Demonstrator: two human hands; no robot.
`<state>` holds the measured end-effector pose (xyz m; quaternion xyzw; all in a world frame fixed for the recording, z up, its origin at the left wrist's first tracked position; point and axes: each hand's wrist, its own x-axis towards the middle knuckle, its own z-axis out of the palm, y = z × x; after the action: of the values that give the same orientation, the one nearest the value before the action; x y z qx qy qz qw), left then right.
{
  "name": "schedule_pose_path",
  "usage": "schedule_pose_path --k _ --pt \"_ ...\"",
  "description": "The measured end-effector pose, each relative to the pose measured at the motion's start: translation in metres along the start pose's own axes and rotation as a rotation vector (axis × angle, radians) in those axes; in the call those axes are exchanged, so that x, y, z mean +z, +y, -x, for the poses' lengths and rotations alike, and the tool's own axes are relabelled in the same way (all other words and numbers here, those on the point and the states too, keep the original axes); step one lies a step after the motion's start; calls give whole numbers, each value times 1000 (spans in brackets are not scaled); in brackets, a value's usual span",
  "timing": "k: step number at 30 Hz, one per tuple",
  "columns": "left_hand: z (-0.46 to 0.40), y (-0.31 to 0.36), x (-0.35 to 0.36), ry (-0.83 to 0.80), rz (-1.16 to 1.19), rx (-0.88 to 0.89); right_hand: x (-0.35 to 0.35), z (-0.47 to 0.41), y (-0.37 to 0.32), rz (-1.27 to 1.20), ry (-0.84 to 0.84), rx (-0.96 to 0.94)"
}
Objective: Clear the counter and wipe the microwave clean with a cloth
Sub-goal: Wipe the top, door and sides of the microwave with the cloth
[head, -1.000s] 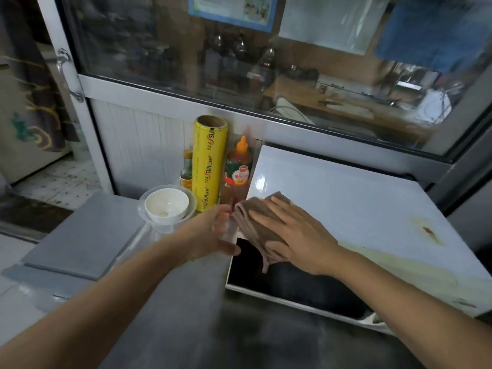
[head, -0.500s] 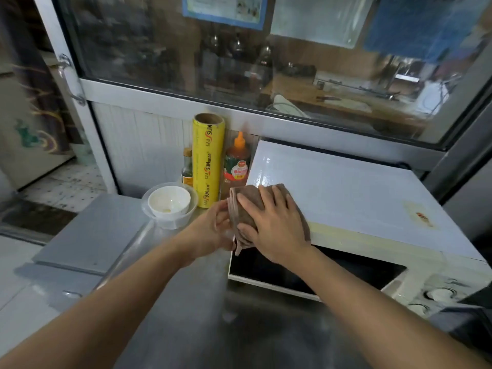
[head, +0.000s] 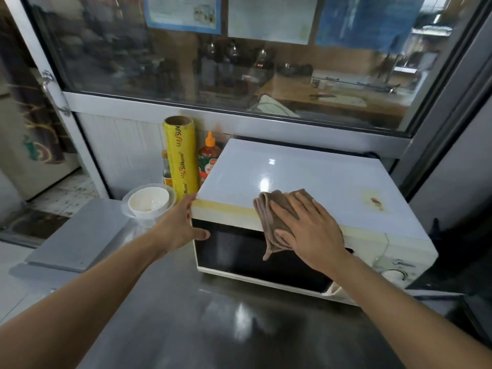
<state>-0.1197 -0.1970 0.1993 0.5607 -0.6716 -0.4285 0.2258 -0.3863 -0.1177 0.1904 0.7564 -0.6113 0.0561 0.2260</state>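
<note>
R hand [head: 308,230]: flat, fingers straight, pressing cloth [head: 277,214] onto microwave [head: 306,177] top-front edge.
L hand [head: 183,222]: open, bracing microwave's L corner.
Bowl [head: 148,202]: just L of L hand.

microwave [head: 292,177] top is glossy white, catching light glare, with a yellowed matt strip along the front edge. cloth [head: 277,211] looks like soft brown fabric, bunched up. counter [head: 213,315] is brushed metal, smudgy sheen. wrap roll [head: 181,158] is shiny yellow plastic.
</note>
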Motion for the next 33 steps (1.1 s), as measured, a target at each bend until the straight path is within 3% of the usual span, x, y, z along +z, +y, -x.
schedule_pose_path --k 5,9,12,15,20,24,29,33 --pt "4 19 27 248 -401 34 -5 43 49 0 -30 78" --pt "7 36 63 262 -718 195 -11 50 45 -15 -91 208" --pt "8 54 97 200 -775 324 -8 36 22 -52 -95 280" --pt "9 66 125 200 -823 432 -3 41 35 10 -63 167" --pt "12 60 138 276 -877 439 -2 102 110 20 29 183" --pt "15 69 144 297 -906 414 2 140 147 -97 -1 292" --pt "32 88 177 185 -883 573 2 139 121 -6 148 389" --pt "41 96 194 158 -831 514 9 141 98 7 118 424"
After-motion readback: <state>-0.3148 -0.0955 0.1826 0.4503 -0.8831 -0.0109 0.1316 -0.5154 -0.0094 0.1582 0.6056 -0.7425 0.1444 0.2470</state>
